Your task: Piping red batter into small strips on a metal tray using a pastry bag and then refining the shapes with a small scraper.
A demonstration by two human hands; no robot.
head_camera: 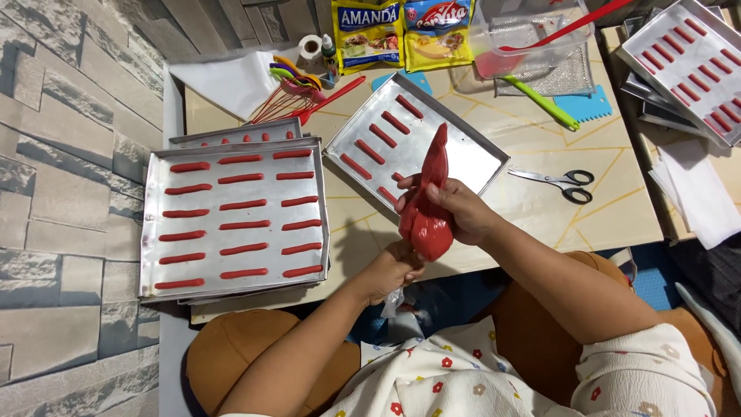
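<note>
My right hand (460,207) grips the middle of a piping bag (429,193) full of red batter, held upright over the near edge of a tilted metal baking tray (472,158). That tray carries several short red piped strips (382,135) on its left half. My left hand (392,269) is closed around the bag's lower clear end, just below the bulge of batter. To the left lies a filled metal tray (153,224) with three columns of red strips (243,226), stacked on other trays.
Scissors (559,181) lie right of the tilted tray. Behind are whisks and spatulas (297,89), two food packets (401,32), a clear tub with a red spatula (532,38), a green-handled tool (544,103), blue scrapers (583,104). More filled trays (691,58) stack at right.
</note>
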